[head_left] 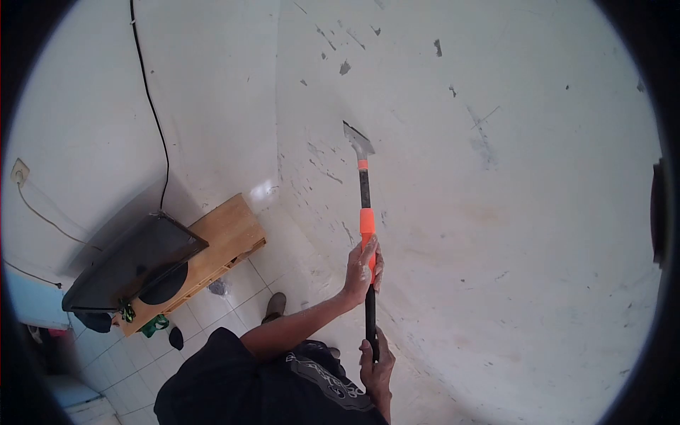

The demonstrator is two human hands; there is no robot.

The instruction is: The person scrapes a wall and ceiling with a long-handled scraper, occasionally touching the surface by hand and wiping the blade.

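Observation:
A long-handled scraper (365, 188) with an orange and black handle points up across the white wall (538, 212). Its wide metal blade (360, 140) is at or close to the wall surface; contact cannot be made out. My left hand (363, 270) is closed around the orange grip at mid-handle, with whitish dust on the fingers. Lower down, my right hand (378, 365) wraps round the black end of the handle. Grey chipped patches (345, 67) mark the wall around and above the blade.
On the left, a dark television (134, 262) stands on a wooden cabinet (230, 223). A black cable (150, 99) runs down the wall, and a socket (20, 172) holds a plugged-in cord. Below are floor tiles (205, 312) and a shoe (275, 306).

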